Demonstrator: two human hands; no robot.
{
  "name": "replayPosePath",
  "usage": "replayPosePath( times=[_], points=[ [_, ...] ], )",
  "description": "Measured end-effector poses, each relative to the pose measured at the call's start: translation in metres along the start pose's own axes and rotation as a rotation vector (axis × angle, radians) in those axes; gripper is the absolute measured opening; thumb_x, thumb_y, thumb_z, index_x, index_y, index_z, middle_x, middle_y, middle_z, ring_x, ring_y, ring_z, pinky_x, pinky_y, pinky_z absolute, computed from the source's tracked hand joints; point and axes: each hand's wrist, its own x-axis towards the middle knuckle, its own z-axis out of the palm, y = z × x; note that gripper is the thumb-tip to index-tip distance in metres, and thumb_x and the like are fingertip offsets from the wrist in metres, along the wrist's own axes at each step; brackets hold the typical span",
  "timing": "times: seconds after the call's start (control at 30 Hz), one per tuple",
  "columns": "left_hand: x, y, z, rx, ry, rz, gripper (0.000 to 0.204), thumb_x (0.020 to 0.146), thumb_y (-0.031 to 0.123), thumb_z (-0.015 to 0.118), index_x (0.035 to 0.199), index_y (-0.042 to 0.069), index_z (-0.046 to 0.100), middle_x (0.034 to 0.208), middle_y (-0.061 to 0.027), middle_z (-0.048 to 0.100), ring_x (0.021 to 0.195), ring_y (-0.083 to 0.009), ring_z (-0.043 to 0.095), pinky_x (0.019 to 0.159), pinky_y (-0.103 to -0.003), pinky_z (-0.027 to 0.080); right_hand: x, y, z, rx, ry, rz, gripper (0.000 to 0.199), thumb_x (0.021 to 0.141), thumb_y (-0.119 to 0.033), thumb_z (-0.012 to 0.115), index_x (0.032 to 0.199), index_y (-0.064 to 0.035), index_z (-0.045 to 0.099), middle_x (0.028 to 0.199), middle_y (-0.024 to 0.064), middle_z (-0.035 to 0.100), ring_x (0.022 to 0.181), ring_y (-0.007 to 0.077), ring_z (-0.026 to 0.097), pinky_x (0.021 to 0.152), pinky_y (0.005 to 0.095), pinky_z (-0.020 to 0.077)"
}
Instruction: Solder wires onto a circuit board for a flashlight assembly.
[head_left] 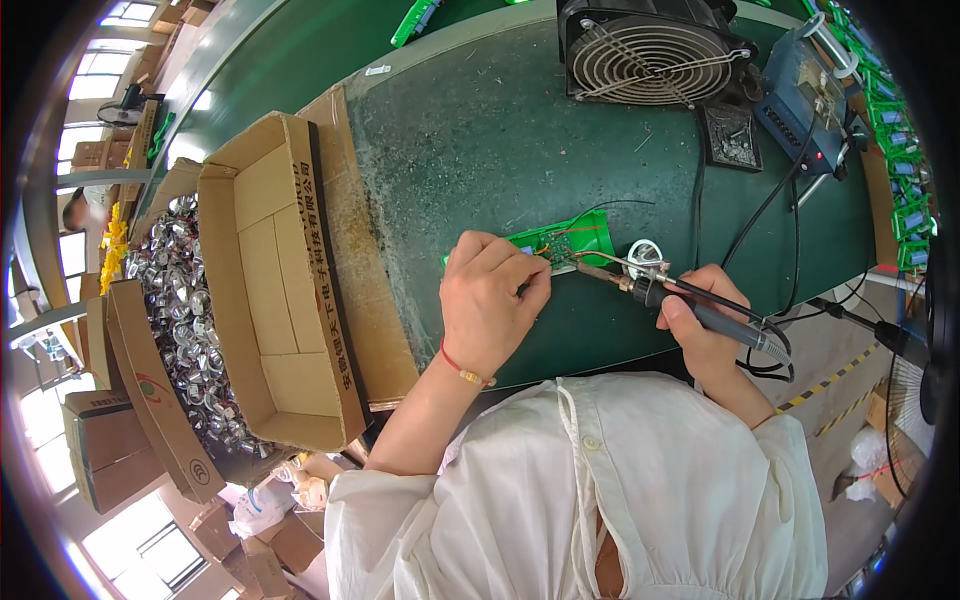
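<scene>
My right hand (703, 325) grips a soldering iron (738, 328) with a thin feed tube along its side. Its tip points left and meets, or nearly meets, a small circuit board (562, 243). That board sits in a long green plastic housing (598, 232), with thin red and dark wires around it. Over the housing's left part, my left hand (490, 298) is closed in a pinch beside the board. What its fingertips hold is hidden. A white ring-shaped piece (642, 256) lies just behind the iron's front end.
A fan with a wire guard (655, 65) stands at the back, beside a blue soldering station (805, 95) and a small dark tray (732, 138). Cables run to the iron. Left are an open cardboard box (280, 270) and many shiny metal parts (190, 320). Green housings (905, 170) line the right.
</scene>
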Motion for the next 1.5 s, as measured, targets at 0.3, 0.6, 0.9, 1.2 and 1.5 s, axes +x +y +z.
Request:
replayPosePath(
  times=[0.3,0.6,0.9,1.2,1.5],
  points=[
    [0.000,0.002,0.001,0.000,0.006,-0.006,0.010,0.056,0.001,0.067,0.064,0.007,0.064,0.064,-0.0023,0.056,0.071,-0.0209,0.051,0.060,-0.030,0.044,0.000,0.001,0.002,0.014,-0.006,0.002,0.013,0.074,-0.008,0.063,0.079,-0.0001,0.053,0.063,0.0050,0.058,0.055,0.0079,0.055,0.049,0.0208,0.0432],
    [0.001,0.001,0.000,0.001,-0.004,-0.008,0.010,0.056,0.001,0.066,0.064,0.007,0.064,0.063,-0.0025,0.056,0.071,-0.0209,0.051,0.060,-0.030,0.043,-0.002,-0.002,0.000,0.034,0.036,-0.006,0.017,0.075,-0.011,0.064,0.080,0.0008,0.053,0.066,0.0067,0.058,0.056,0.0092,0.056,0.050,0.0215,0.0443],
    [0.003,0.001,-0.001,-0.006,-0.014,-0.021,0.009,0.056,0.001,0.065,0.063,0.006,0.063,0.063,-0.0024,0.056,0.070,-0.0207,0.051,0.060,-0.029,0.043,-0.002,-0.001,0.002,0.081,0.048,0.006,0.018,0.076,-0.011,0.064,0.082,0.0018,0.052,0.067,0.0071,0.058,0.056,0.0097,0.056,0.050,0.0213,0.0446],
    [0.004,-0.010,-0.036,0.302,-0.298,-0.066,0.057,0.056,0.008,0.065,0.112,0.011,0.052,0.106,-0.0065,0.048,0.097,-0.0261,0.045,0.083,-0.037,0.036,0.002,0.000,-0.005,0.127,0.149,-0.089,0.016,0.076,-0.009,0.062,0.080,0.0016,0.051,0.064,0.0068,0.055,0.053,0.0106,0.054,0.049,0.0223,0.0441],
    [0.027,-0.030,-0.038,0.386,-0.169,0.202,0.049,0.058,-0.008,0.055,0.100,0.015,0.059,0.117,-0.0072,0.045,0.112,-0.0280,0.041,0.091,-0.040,0.035,0.000,-0.002,-0.006,0.121,0.106,-0.104,0.015,0.076,-0.008,0.061,0.081,0.0023,0.051,0.066,0.0072,0.055,0.053,0.0104,0.054,0.049,0.0223,0.0438]
  ],
)
